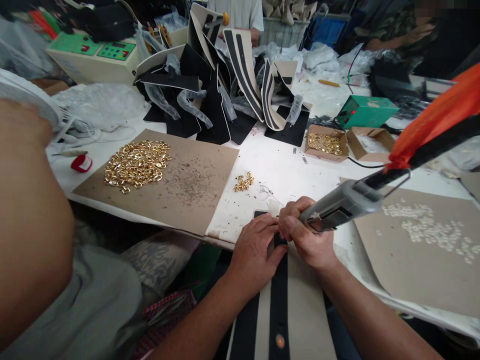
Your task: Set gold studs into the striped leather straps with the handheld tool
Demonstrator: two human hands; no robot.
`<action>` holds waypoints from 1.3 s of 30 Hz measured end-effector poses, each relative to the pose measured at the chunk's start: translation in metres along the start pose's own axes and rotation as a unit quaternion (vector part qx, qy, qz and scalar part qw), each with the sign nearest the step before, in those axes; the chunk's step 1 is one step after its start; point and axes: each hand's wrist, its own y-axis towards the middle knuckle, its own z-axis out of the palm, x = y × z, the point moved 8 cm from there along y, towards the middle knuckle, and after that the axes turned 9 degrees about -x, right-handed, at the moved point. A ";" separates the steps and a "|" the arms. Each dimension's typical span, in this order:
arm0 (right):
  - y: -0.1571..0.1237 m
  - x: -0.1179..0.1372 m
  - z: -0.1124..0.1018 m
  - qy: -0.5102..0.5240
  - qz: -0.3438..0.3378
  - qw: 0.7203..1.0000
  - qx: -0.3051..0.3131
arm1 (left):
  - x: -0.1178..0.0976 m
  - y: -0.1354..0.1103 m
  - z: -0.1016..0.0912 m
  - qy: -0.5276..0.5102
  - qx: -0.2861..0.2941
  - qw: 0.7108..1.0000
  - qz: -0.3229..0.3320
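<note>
My right hand [309, 235] is wrapped round a grey handheld power tool, which looks like an electric screwdriver [343, 202]. The tool slants down to the left, and its tip is hidden behind my fingers. Beneath both hands lies a beige panel with black stripes [305, 295], running from the table edge toward me. A small round orange-looking spot [279, 341] shows on one stripe. My left hand [255, 255] rests on the panel with its thumb spread from the fingers, fingertips close to the right hand. Small gold fittings [243, 181] lie just beyond.
Brown cardboard [202, 175] holds a heap of gold hardware [137, 165]. Small pale pieces lie on another cardboard sheet [405, 270] at right. Striped bag pieces [243, 70] stand behind. An orange cloth [442, 115] hangs at the tool. Another person's arm [33, 225] is close at left.
</note>
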 end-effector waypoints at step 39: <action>-0.039 0.000 -0.022 -0.417 -0.031 0.898 0.136 | 0.001 -0.004 0.000 0.046 -0.035 0.997 0.045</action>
